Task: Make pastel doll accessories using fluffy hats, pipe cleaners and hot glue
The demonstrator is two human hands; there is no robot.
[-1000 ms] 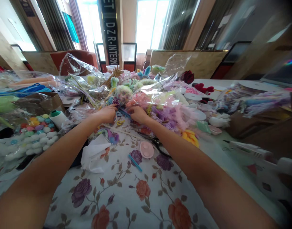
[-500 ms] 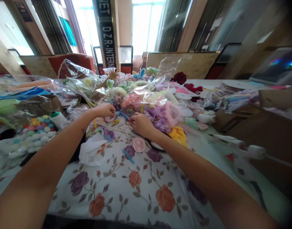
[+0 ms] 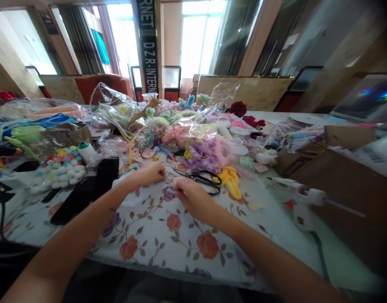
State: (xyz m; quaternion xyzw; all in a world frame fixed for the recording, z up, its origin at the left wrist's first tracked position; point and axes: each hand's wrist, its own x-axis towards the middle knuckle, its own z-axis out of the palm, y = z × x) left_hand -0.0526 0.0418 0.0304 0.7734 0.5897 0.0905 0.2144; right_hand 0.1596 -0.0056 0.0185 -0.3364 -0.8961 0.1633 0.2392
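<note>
My left hand is closed in a pinch over the floral tablecloth, with something small in its fingers that I cannot make out. My right hand is closed too, fingers curled beside a small light-blue piece that shows between the two hands. Black scissors lie just beyond my right hand. A heap of pastel craft trimmings in clear plastic bags fills the table behind them.
A white glue gun lies at the right, its cord trailing toward me. A bag of coloured pompoms, a thread spool and a black flat object are at the left. Brown cardboard sits at far right. The table edge is close.
Both hands have drawn back from the pile of bags toward me, coming to rest over the tablecloth near the scissors. The view has pulled back and tilted, showing the table's near edge.
</note>
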